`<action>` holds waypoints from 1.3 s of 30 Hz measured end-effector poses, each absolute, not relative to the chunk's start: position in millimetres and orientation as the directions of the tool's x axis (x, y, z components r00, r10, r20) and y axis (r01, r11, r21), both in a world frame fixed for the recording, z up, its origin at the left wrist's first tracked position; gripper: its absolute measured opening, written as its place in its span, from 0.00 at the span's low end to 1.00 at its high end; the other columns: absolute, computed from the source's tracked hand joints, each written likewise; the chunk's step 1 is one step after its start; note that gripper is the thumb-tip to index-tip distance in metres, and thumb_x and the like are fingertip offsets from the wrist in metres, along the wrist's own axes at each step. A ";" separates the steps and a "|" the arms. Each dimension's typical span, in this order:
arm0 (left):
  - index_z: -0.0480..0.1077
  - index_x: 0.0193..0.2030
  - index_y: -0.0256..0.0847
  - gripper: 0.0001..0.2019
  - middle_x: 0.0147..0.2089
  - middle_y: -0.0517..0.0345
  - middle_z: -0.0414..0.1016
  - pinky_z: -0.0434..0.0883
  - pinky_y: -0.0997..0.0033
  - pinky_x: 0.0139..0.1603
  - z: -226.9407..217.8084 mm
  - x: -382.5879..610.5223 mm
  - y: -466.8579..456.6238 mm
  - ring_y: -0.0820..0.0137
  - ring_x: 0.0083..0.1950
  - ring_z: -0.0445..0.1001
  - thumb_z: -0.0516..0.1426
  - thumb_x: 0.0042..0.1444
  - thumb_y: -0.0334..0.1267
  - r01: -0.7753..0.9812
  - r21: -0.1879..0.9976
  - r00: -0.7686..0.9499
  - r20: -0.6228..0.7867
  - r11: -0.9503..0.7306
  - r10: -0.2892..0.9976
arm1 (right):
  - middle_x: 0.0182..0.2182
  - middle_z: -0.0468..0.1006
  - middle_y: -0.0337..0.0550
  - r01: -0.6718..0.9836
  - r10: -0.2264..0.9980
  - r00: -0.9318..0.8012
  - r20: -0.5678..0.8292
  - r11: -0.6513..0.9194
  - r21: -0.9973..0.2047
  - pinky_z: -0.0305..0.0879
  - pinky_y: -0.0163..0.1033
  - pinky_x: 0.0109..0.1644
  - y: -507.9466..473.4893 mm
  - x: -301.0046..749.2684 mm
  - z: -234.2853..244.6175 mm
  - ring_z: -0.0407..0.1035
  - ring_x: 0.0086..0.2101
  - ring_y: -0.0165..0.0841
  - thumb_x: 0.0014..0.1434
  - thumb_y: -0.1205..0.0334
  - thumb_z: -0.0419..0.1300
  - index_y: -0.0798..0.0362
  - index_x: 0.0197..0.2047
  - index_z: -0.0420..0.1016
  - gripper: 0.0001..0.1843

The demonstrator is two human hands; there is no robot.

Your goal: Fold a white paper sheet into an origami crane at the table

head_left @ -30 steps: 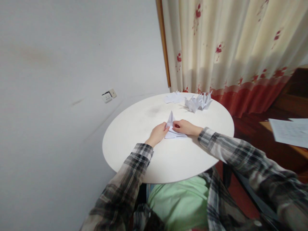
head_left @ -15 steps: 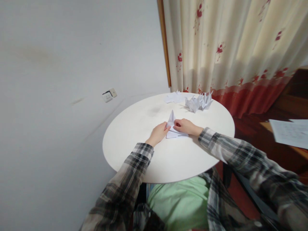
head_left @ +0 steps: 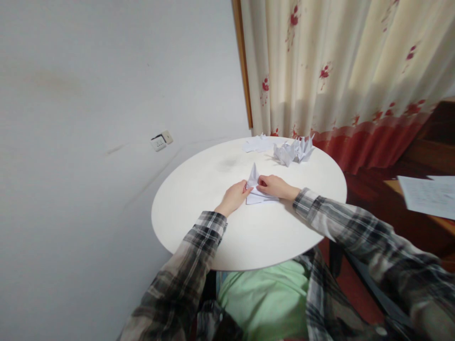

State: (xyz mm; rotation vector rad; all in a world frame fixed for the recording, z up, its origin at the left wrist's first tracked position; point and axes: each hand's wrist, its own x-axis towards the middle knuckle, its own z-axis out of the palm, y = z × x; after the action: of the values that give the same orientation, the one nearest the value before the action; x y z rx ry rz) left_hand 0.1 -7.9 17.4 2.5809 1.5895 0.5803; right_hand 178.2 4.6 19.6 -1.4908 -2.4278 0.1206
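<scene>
Between my hands is a piece of folded white paper [head_left: 252,176], with a narrow point standing up away from me. My left hand [head_left: 234,195] pinches its left edge between thumb and fingers. On the other side, my right hand [head_left: 276,186] has its fingers curled and closed on the paper's right side. Flat white paper [head_left: 262,199] lies under the hands on the round white table [head_left: 192,199]; whether it belongs to the folded piece I cannot tell. My fingers hide part of the folds.
Several folded paper cranes [head_left: 294,150] stand together at the table's far right. Left of them lie flat white papers [head_left: 261,143]. A wall with a socket [head_left: 158,142] borders the left, a floral curtain [head_left: 341,71] the back. Printed sheets [head_left: 428,195] rest on a surface at right.
</scene>
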 end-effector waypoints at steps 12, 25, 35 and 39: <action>0.61 0.32 0.40 0.12 0.28 0.58 0.68 0.57 0.74 0.27 19.4 1.0 -9.2 0.72 0.28 0.66 0.45 0.56 0.46 0.864 0.233 0.384 0.268 -0.446 0.884 | 0.32 0.75 0.44 0.855 0.882 -0.430 0.193 0.467 -0.227 0.52 0.31 0.30 3.9 178.3 20.5 0.66 0.31 0.30 0.56 0.54 0.48 0.55 0.38 0.67 0.15; 0.61 0.32 0.40 0.12 0.28 0.58 0.68 0.55 0.74 0.27 17.3 1.2 -7.7 0.72 0.28 0.65 0.44 0.56 0.45 0.861 0.201 0.405 0.282 -0.467 0.869 | 0.32 0.75 0.44 0.806 0.838 -0.503 0.213 0.544 -0.235 0.54 0.31 0.31 2.0 178.1 19.5 0.67 0.30 0.30 0.55 0.52 0.49 0.54 0.37 0.67 0.16; 0.61 0.31 0.39 0.12 0.27 0.58 0.67 0.57 0.74 0.28 20.0 2.1 -10.2 0.72 0.28 0.65 0.45 0.56 0.44 0.863 0.256 0.371 0.268 -0.437 0.889 | 0.34 0.74 0.45 0.818 0.868 -0.441 0.227 0.493 -0.295 0.53 0.30 0.29 3.4 178.0 17.0 0.66 0.29 0.28 0.55 0.53 0.50 0.55 0.44 0.62 0.17; 0.61 0.31 0.39 0.12 0.27 0.58 0.67 0.58 0.74 0.29 21.2 2.6 -11.3 0.72 0.29 0.65 0.46 0.55 0.45 0.865 0.270 0.356 0.263 -0.423 0.897 | 0.33 0.74 0.44 0.823 0.867 -0.449 0.217 0.495 -0.279 0.53 0.30 0.30 3.3 177.7 17.7 0.66 0.29 0.28 0.55 0.52 0.49 0.55 0.43 0.63 0.17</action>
State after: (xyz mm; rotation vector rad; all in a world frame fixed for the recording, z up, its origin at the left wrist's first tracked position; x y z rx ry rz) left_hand 2.6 -11.3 21.2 2.5160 1.6389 0.5730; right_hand 177.7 3.3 17.7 -1.4169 -2.4147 0.1897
